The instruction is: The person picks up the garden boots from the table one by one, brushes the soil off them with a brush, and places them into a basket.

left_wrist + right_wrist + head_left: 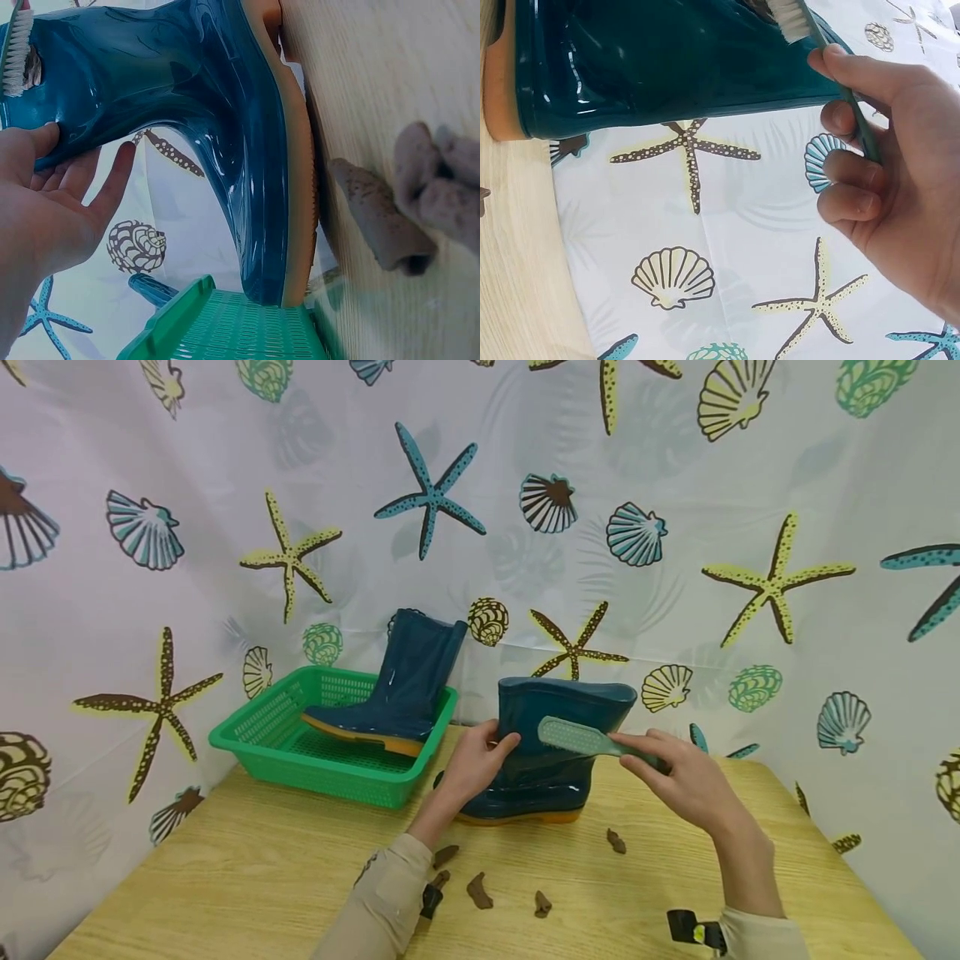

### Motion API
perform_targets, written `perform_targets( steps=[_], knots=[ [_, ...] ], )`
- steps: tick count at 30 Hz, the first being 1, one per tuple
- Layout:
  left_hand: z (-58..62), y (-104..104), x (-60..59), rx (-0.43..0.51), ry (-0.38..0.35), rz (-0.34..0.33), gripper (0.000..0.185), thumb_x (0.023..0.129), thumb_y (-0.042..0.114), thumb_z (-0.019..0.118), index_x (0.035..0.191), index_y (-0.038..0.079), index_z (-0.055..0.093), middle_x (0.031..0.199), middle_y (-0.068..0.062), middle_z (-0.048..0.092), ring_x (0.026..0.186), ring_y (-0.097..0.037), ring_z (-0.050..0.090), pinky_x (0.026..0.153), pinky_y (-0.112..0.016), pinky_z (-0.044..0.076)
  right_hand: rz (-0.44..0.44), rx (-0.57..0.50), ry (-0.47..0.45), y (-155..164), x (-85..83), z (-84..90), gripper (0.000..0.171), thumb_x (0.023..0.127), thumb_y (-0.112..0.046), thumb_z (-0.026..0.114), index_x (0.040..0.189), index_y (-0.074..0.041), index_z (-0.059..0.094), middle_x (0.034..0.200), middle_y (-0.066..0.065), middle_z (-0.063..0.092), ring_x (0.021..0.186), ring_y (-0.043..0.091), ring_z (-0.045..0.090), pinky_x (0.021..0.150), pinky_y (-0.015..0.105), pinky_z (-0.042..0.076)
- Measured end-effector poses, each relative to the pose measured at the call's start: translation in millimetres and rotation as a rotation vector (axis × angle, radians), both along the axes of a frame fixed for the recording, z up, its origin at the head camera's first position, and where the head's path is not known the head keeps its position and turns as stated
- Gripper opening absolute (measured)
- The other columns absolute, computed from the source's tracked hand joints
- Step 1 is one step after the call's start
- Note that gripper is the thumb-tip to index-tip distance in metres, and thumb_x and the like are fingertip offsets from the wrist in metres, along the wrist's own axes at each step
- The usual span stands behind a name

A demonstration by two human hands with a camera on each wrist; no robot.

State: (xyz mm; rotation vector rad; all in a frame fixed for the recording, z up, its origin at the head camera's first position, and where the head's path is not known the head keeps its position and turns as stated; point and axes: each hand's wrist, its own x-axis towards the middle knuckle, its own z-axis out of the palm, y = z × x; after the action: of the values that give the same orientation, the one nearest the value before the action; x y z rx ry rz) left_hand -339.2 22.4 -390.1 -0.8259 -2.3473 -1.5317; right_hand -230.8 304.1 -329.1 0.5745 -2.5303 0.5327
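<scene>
Blue rubber boot [551, 752] stands upright on the bench [247, 877], just beside the green basket [262, 735] that holds its pair [397, 693]. My left hand [472, 764] braces the shaft from the side, fingers fairly straight, thumb wrapped onto the front. My right hand [686, 777] pinches the brush [581, 739] by its handle, bristles against the shaft near the top.

Judgement: boot is light; the glossy, soft shaft will likely buckle and slip under pressure. Best hold is low at the ankle or on the stiffer rim. Mud clumps [480, 891] lie on the bench near my wrists.
</scene>
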Motion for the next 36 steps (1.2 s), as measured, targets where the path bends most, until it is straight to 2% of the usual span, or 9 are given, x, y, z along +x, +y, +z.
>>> perform_targets(
  steps=[3,7,9,16,23,27,31,33,36],
  knots=[
    [-0.2,0.1,0.1,0.012,-0.012,-0.005,0.043,0.103,0.033,0.055,0.073,0.010,0.036,0.061,0.000,0.027,0.047,-0.013,0.026,0.050,-0.024,0.028,0.009,-0.044,0.124,2.4,0.2,1.6,0.033,0.096,-0.016,0.066,0.129,-0.018,0.068,0.080,-0.011,0.049,0.061,0.001,0.034,0.056,0.022,0.031],
    [-0.1,0.0,-0.5,0.020,-0.023,-0.006,0.042,0.103,0.034,0.055,0.073,0.010,0.037,0.060,0.000,0.028,0.046,-0.013,0.027,0.049,-0.024,0.028,-0.043,-0.050,0.248,2.7,-0.2,4.3,0.035,0.093,-0.013,0.070,0.127,-0.018,0.069,0.078,-0.009,0.047,0.061,0.002,0.031,0.053,0.022,0.029],
    [0.5,0.0,-0.8,0.014,-0.021,-0.004,0.042,0.103,0.034,0.055,0.073,0.010,0.039,0.060,-0.001,0.028,0.046,-0.013,0.027,0.050,-0.024,0.028,-0.075,-0.020,0.230,1.6,-0.1,4.7,0.034,0.094,-0.016,0.069,0.128,-0.019,0.069,0.078,-0.009,0.049,0.060,0.002,0.031,0.053,0.022,0.028],
    [-0.8,1.0,-3.7,0.005,-0.007,0.002,0.041,0.103,0.034,0.055,0.073,0.010,0.039,0.062,0.000,0.027,0.048,-0.013,0.027,0.051,-0.024,0.028,-0.080,0.030,-0.013,-2.8,0.9,3.0,0.035,0.100,-0.029,0.060,0.133,-0.018,0.065,0.089,-0.004,0.059,0.065,0.005,0.039,0.058,0.027,0.034],
    [-3.1,1.1,-2.6,-0.004,0.007,0.011,0.041,0.103,0.031,0.056,0.072,0.011,0.037,0.064,0.000,0.024,0.049,-0.013,0.025,0.051,-0.024,0.027,-0.044,0.012,-0.090,-1.9,1.5,2.1,0.036,0.101,-0.030,0.059,0.135,-0.018,0.064,0.103,0.001,0.066,0.071,0.008,0.044,0.063,0.030,0.037],
    [-2.1,1.7,-0.7,-0.013,-0.003,0.020,0.040,0.103,0.030,0.057,0.072,0.011,0.039,0.064,0.000,0.026,0.049,-0.012,0.027,0.051,-0.023,0.027,-0.017,0.006,-0.089,-0.6,3.1,3.5,0.035,0.101,-0.029,0.059,0.134,-0.018,0.064,0.098,-0.002,0.064,0.068,0.005,0.043,0.063,0.029,0.037],
    [-1.5,2.5,0.1,-0.009,-0.007,0.023,0.040,0.103,0.031,0.056,0.073,0.010,0.039,0.065,0.000,0.027,0.049,-0.012,0.028,0.051,-0.023,0.028,-0.011,-0.016,0.017,0.9,5.9,7.2,0.033,0.099,-0.023,0.062,0.132,-0.018,0.066,0.089,-0.006,0.059,0.065,0.004,0.040,0.060,0.026,0.035],
    [-1.6,2.6,-0.2,-0.008,-0.012,0.023,0.040,0.102,0.032,0.056,0.074,0.010,0.039,0.065,0.000,0.027,0.049,-0.012,0.028,0.051,-0.023,0.028,-0.027,-0.024,0.087,0.3,7.5,9.7,0.033,0.098,-0.021,0.064,0.131,-0.018,0.066,0.090,-0.007,0.059,0.064,0.003,0.039,0.058,0.025,0.034],
    [-1.7,2.8,-1.2,-0.013,-0.009,0.018,0.040,0.102,0.032,0.057,0.074,0.010,0.039,0.065,-0.001,0.027,0.050,-0.012,0.028,0.052,-0.023,0.028,-0.072,-0.006,0.115,-1.9,7.8,10.1,0.034,0.099,-0.022,0.064,0.132,-0.018,0.066,0.092,-0.004,0.062,0.066,0.004,0.040,0.057,0.025,0.034]
  ],
)
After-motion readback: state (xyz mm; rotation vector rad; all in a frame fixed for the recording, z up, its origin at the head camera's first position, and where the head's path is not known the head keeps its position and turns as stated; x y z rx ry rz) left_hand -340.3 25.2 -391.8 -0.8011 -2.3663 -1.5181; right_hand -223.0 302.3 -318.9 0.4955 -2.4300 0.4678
